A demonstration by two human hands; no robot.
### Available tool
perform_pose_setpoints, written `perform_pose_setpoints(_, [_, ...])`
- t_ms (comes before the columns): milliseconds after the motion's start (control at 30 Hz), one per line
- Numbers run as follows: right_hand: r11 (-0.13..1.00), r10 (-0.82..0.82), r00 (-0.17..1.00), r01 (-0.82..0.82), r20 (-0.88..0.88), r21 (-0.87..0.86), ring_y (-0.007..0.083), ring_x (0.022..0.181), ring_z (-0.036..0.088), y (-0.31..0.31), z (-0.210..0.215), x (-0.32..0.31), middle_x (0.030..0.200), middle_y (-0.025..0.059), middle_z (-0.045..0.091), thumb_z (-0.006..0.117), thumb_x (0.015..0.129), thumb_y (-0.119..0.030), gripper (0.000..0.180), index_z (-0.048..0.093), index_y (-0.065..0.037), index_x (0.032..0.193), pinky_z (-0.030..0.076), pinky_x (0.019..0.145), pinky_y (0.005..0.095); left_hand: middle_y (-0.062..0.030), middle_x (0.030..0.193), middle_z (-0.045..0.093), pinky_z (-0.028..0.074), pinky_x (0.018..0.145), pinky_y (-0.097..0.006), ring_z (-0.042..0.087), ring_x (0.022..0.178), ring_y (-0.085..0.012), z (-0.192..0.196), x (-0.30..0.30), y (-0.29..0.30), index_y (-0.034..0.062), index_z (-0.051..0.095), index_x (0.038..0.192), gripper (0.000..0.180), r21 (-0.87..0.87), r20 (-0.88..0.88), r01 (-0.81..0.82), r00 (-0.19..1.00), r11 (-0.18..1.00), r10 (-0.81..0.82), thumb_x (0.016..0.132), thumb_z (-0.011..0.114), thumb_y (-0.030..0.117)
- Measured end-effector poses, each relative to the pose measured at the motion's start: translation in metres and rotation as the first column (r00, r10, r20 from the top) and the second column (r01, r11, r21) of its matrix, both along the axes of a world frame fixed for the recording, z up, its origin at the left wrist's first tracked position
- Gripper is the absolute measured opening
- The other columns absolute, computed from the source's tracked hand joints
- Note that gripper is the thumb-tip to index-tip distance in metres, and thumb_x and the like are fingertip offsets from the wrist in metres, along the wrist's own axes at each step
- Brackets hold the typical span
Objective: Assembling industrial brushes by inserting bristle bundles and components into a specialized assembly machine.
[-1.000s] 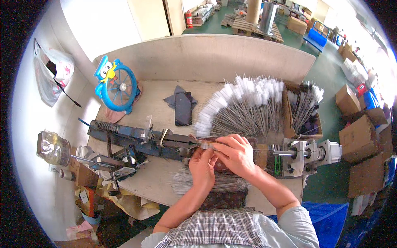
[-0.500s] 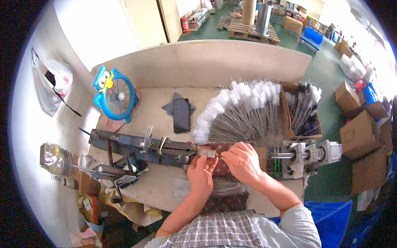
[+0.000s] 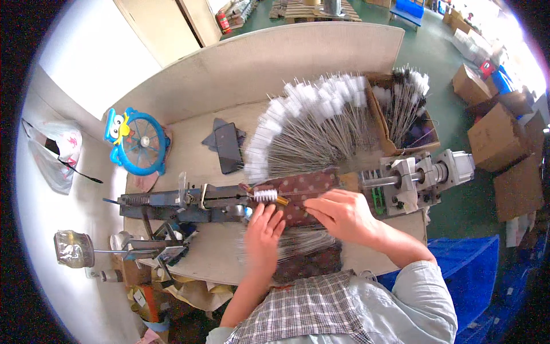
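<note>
While both hands rest at frame centre, left hand (image 3: 264, 234) lies released beside a small white brush (image 3: 265, 196); right hand (image 3: 342, 215) grip state unclear.

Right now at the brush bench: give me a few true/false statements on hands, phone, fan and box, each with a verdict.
1. Both hands work at the small white brush lying along the metal machine. True: the left hand and right hand are on either side of it.
2. The black phone sits in the left hand. False: it lies on the table, behind the machine.
3. The blue toy fan stands at the table's left end. True.
4. The cardboard box at the right holds nothing. False: it holds wire brushes.
5. A fan-shaped spread of white-tipped brushes lies behind the hands. True.
</note>
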State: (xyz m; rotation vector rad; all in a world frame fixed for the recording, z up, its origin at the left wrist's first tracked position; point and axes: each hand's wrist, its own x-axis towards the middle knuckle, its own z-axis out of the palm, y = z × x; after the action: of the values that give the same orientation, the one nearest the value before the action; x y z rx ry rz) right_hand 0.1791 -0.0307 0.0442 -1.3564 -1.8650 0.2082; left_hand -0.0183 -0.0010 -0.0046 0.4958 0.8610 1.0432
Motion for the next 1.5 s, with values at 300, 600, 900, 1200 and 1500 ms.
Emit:
perform_pose_setpoints(300, [0.919,-0.027,0.950,0.147,0.311,-0.367,0.0261,0.068,0.062,-0.044,-0.069,0.011,0.070,0.0059,0.059,0.056,0.079,-0.015,0.006,0.059,-0.010,0.081,0.051,0.055,0.0382,0.0003,0.086,0.061,0.046,0.064,-0.026,0.056,0.076,-0.0119,-0.101,-0.274,-0.011,0.0119,0.059,0.088,0.024,0.011,-0.084,-0.561,0.824,0.828,0.560,0.085,0.057,0.036])
perform_pose_setpoints(600, [0.858,0.044,0.921,0.165,0.388,-0.487,0.0295,0.078,0.062,-0.039,-0.038,0.019,0.085,0.0101,0.058,0.053,0.077,-0.014,0.013,0.059,-0.008,0.088,0.052,0.061,0.0413,-0.0047,0.094,0.060,0.047,0.069,-0.027,0.057,0.084,-0.0141,-0.099,-0.355,-0.010,0.0081,0.055,0.107,0.038,0.174,-0.323,-0.826,0.467,0.537,0.823,0.086,0.056,0.040])
perform_pose_setpoints(900, [0.742,0.006,0.914,0.268,0.406,-0.615,0.0293,0.081,0.060,-0.041,-0.056,0.026,0.086,0.0094,0.061,0.053,0.080,-0.015,0.017,0.062,-0.011,0.095,0.049,0.068,0.0405,-0.0081,0.100,0.059,0.049,0.078,-0.033,0.057,0.093,-0.0198,-0.099,-0.171,-0.013,0.0044,0.053,0.108,0.026,0.055,-0.239,-0.400,0.885,0.915,0.401,0.089,0.050,0.021])
perform_pose_setpoints(1200, [0.778,0.106,0.934,0.135,0.341,-0.614,0.0271,0.079,0.060,-0.028,-0.079,0.029,0.083,0.0074,0.060,0.055,0.077,-0.013,0.019,0.062,-0.013,0.094,0.049,0.065,0.0397,-0.0039,0.067,0.052,0.038,0.057,-0.030,0.048,0.057,-0.0154,0.039,0.024,-0.002,0.0101,0.051,0.094,0.026,-0.156,0.098,0.094,0.992,0.983,-0.080,0.090,0.049,0.036])
perform_pose_setpoints(1500, [0.875,0.101,0.919,0.101,0.382,-0.474,0.0289,0.078,0.061,-0.029,-0.048,0.003,0.084,0.0112,0.055,0.054,0.074,-0.010,0.026,0.056,-0.008,0.100,0.050,0.062,0.0409,-0.0082,0.075,0.062,0.049,0.058,-0.031,0.056,0.056,-0.0148,0.039,-0.029,-0.010,0.0009,0.059,0.098,0.048,0.026,0.141,0.356,0.924,0.934,-0.356,0.091,0.042,0.045])
